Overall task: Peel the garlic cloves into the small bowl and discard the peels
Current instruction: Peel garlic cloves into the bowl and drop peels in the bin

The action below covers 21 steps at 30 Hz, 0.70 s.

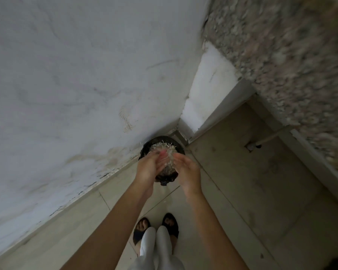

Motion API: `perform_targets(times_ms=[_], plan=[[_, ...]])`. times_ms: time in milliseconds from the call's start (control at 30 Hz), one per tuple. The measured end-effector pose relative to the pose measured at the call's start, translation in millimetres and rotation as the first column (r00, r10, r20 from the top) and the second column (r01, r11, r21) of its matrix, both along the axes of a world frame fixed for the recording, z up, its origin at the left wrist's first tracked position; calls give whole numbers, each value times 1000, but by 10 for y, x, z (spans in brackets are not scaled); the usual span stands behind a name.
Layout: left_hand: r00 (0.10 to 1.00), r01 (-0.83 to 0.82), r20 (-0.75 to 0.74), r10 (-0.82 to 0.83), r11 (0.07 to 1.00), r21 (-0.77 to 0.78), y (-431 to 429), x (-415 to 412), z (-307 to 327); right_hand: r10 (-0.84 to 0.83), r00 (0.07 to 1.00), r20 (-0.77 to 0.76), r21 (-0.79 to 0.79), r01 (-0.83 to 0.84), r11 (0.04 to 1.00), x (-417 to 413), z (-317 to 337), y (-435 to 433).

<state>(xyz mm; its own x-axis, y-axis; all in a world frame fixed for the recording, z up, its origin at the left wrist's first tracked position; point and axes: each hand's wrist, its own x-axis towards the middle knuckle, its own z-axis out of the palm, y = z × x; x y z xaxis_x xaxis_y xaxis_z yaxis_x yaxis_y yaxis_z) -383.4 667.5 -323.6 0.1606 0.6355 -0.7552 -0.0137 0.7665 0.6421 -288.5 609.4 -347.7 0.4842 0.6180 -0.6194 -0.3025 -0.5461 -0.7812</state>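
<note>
I stand over a black waste bin (144,151) in the corner of the floor, lined with a dark bag and heaped with pale garlic peels (164,148). My left hand (147,168) and my right hand (187,170) hover side by side just above the bin, palms facing each other, fingers straight and blurred by motion. Neither hand holds anything that I can make out. A few thin peel shreds show between the fingertips. The small bowl and the garlic cloves are not in view.
A white wall (66,84) runs along the left down to the tiled floor (232,182). A speckled granite counter (291,55) juts in at the upper right, with a pipe (265,141) below it. My sandalled feet (156,228) stand on the tiles.
</note>
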Motion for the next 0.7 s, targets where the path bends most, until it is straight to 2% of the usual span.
perform_targets(times_ms=[167, 300, 400, 567, 700], plan=[[998, 32, 57, -33, 999, 7, -354, -128, 919, -222, 967, -122, 113, 236, 965, 96, 1173, -402], [968, 216, 124, -218, 976, 26, -869, -3, 1696, -350, 925, -147, 187, 374, 909, 281, 2096, -1049], [938, 299, 168, -302, 953, 44, -1292, 221, 2141, -460, 880, -119, 209, 475, 855, 441, 2512, -1619], [857, 446, 211, -470, 882, 149, -2161, 899, 2728, -639, 768, -51, 255, 628, 735, 741, 3065, -2840], [736, 590, 231, -637, 770, 244, -3028, 1522, 3064, -777, 629, -34, 290, 750, 594, 1027, 3381, -3927]])
